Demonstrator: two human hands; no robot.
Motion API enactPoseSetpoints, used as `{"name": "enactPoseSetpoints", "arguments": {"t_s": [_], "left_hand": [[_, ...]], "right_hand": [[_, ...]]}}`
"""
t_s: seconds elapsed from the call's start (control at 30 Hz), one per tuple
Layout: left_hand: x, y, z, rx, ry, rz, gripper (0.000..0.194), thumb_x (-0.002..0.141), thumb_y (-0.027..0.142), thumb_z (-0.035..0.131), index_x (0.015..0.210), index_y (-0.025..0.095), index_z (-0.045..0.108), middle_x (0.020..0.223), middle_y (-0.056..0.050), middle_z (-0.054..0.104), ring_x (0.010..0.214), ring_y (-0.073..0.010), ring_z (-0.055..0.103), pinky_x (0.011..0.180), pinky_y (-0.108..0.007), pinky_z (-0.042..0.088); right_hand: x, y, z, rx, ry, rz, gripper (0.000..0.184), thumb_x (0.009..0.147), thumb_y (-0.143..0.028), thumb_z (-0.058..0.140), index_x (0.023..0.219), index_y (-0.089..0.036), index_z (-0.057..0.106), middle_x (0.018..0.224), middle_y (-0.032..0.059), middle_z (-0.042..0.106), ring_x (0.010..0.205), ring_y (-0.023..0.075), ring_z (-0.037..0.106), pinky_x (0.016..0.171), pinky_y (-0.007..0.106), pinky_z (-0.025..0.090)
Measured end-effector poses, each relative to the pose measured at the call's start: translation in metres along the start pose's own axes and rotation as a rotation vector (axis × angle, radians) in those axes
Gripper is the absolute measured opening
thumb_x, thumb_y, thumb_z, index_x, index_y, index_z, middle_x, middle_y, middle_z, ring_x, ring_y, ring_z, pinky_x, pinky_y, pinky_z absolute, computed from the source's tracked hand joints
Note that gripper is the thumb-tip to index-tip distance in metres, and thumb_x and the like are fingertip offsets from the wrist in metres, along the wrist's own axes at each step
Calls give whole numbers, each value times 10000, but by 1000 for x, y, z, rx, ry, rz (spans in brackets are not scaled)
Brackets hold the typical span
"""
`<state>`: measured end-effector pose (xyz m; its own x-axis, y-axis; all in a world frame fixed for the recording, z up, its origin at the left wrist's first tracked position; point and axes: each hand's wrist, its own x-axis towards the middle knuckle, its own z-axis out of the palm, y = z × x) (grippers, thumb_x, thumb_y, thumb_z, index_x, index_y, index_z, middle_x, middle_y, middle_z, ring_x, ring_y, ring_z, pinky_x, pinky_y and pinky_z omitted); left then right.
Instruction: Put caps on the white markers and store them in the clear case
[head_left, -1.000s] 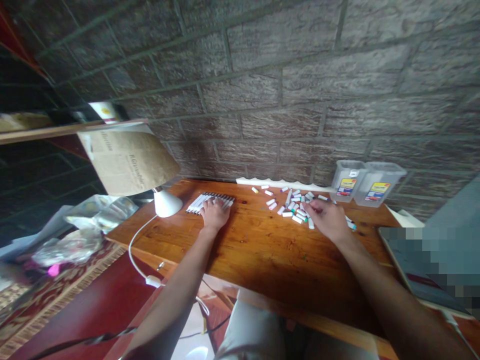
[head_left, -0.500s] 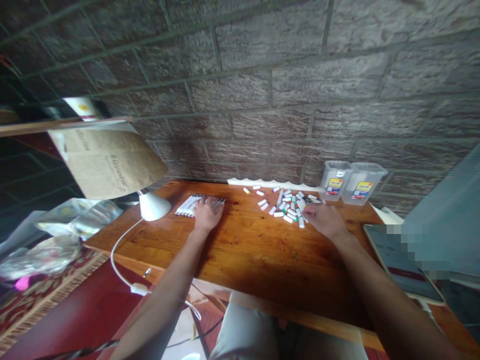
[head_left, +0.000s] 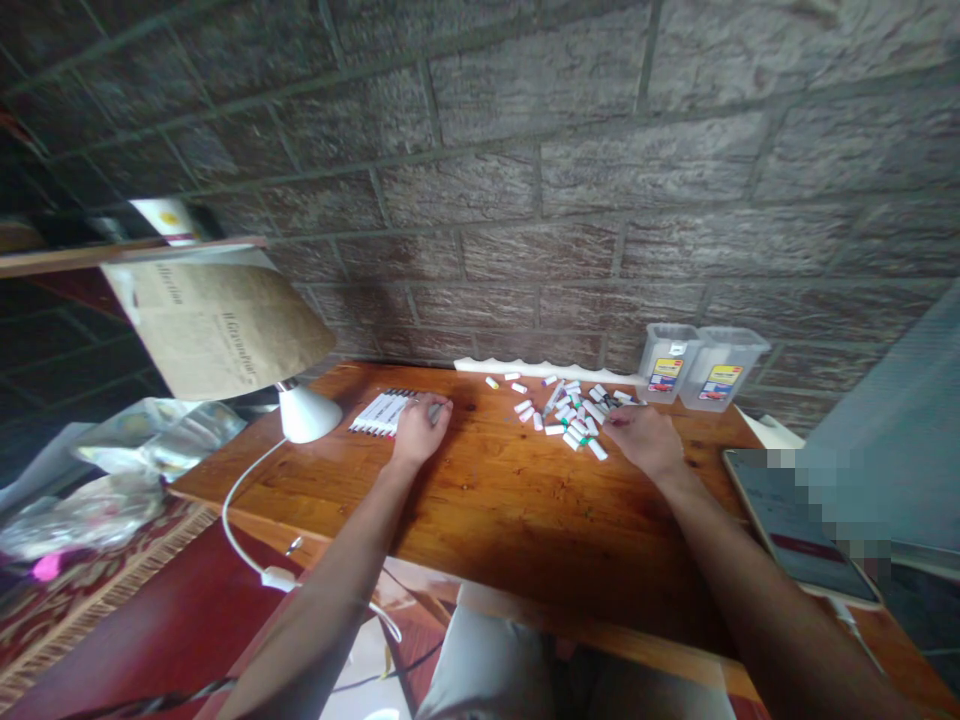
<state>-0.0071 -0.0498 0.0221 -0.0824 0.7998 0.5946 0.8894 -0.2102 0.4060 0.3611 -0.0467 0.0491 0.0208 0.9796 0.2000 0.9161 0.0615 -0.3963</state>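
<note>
A row of white markers [head_left: 375, 412] with dark ends lies side by side on the left of the wooden desk. My left hand [head_left: 420, 432] rests at the right end of this row, fingers curled over the last markers and partly hiding them. Toward the right, short white pieces with coloured ends, like marker caps or small markers [head_left: 555, 429], lie in a loose pile. At the pile's right edge is my right hand [head_left: 651, 440], its fingers pinched together among the pieces. What sits between those fingertips is too small and covered to make out.
Two clear plastic boxes [head_left: 721, 372] with labels stand at the back right of the desk [head_left: 495, 510]. A tablet [head_left: 795, 520] lies by my right forearm. On the left stands a lamp with a white base [head_left: 309, 414] and a cord. A brick wall [head_left: 495, 190] rises behind.
My left hand has shifted slightly right along the row, uncovering more markers, and its fingers are more curled. Several pieces of the pile beside my right hand have moved a little.
</note>
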Motion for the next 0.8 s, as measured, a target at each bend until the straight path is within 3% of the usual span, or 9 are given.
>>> {"name": "enactPoseSetpoints", "arguments": {"t_s": [0.2,0.37,0.57,0.67,0.8], "left_hand": [[-4,14,0,-229,-100,48,255,888,389,545,902,171,676,835,-60,736,729,-170,662,724,-276,501],[-11,41,3,-526,-289,134,339,892,414,575,700,157,681,693,-41,705,659,-142,634,678,-247,484],[-12,52,3,-670,-408,88,404,886,465,577,664,151,701,720,-57,709,699,-154,624,720,-263,473],[-12,53,3,-722,-478,33,427,882,499,566,706,138,711,678,-53,672,612,-130,549,626,-255,430],[-13,54,7,-835,-528,-31,397,847,506,614,908,127,714,690,-31,633,554,-97,448,547,-242,350]], "right_hand": [[11,19,-7,474,74,52,277,746,-370,660,901,-186,796,676,50,736,643,225,671,639,319,494],[-3,-15,7,943,25,-38,344,676,-429,730,902,-175,785,880,66,770,791,223,690,742,327,518],[-39,-64,43,928,-14,-207,279,787,-399,662,939,-194,776,909,61,769,771,202,677,728,327,525],[-48,-72,55,874,-16,-262,251,812,-384,649,937,-204,772,867,55,768,729,200,676,701,330,535],[-53,-75,62,931,-75,-311,246,821,-365,661,990,-209,749,989,70,765,889,225,714,829,359,555]]}}
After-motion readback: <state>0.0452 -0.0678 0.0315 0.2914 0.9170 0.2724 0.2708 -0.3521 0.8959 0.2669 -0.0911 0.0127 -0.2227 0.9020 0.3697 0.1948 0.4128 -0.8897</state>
